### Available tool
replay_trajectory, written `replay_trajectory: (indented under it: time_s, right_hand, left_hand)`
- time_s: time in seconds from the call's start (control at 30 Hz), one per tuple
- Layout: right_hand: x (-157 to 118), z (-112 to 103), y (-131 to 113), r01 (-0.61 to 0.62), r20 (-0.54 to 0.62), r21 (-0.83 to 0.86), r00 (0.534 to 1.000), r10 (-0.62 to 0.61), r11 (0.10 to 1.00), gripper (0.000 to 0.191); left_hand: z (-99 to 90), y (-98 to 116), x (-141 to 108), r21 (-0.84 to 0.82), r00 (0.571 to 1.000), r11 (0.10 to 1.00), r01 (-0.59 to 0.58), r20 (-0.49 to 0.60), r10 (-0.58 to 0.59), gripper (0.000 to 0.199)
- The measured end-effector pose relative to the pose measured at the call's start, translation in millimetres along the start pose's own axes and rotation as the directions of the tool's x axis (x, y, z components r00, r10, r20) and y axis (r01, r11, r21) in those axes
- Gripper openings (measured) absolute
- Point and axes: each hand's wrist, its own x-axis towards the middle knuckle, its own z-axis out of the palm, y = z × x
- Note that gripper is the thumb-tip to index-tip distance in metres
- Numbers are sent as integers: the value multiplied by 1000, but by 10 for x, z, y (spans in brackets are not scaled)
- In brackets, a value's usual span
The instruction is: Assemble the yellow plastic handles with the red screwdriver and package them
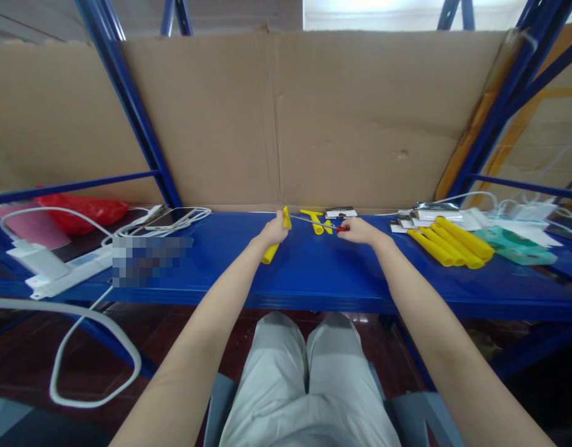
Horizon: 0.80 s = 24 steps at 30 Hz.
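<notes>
Clasping a bright yellow tubular piece with left fingers at twelve o'clock. Gripping a red-handled screwdriver with right fingers at one o'clock.

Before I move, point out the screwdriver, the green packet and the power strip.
Screwdriver (pixel 343 229): head view, on its red handle.
Green packet (pixel 518 246): head view, middle of its upper side.
Power strip (pixel 86 268): head view, on its white casing.

Left hand grips yellow T-shaped piece. Right hand holds red-handled screwdriver, shaft toward the piece. Yellow tubes on blue desk, right side, beside green packet.
</notes>
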Motion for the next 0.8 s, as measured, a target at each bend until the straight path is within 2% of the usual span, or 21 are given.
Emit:
replay_trajectory:
  time_s: [0.13, 0.23, 0.37, 0.47, 0.6, 0.8]
  right_hand:
    - [-26, 4, -24, -20, 9, 19, 1000, 20, 1000, 6]
    - [-36, 13, -39, -50, 37, 81, 998, 47, 995, 9]
    - [-28, 7, -31, -1, 6, 97, 1000, 0, 995, 8]
    - [-24, 1, -17, 5, 41, 162, 999, -12, 987, 10]
    - [-26, 24, -9, -50, 103, 214, 994, 28, 975, 11]
    - [-33, 37, -5, -83, 141, 251, 989, 49, 965, 15]
  left_hand:
    - [-9, -11, -9, 8, 1000, 1000, -9, 1, 9, 39]
    - [-6, -22, -7, 5, 1000, 1000, -14, -7, 14, 39]
    - [-9, -39, -22, 19, 999, 999, -31, -10, 31, 37]
    - [-28, -63, -79, -3, 999, 999, -46, 9, 46, 38]
    - [-65, -87, -189, -51, 997, 997, -54, 45, 56, 37]
    - [-77, -86, -240, -35, 996, 997, -62, 55, 64, 34]
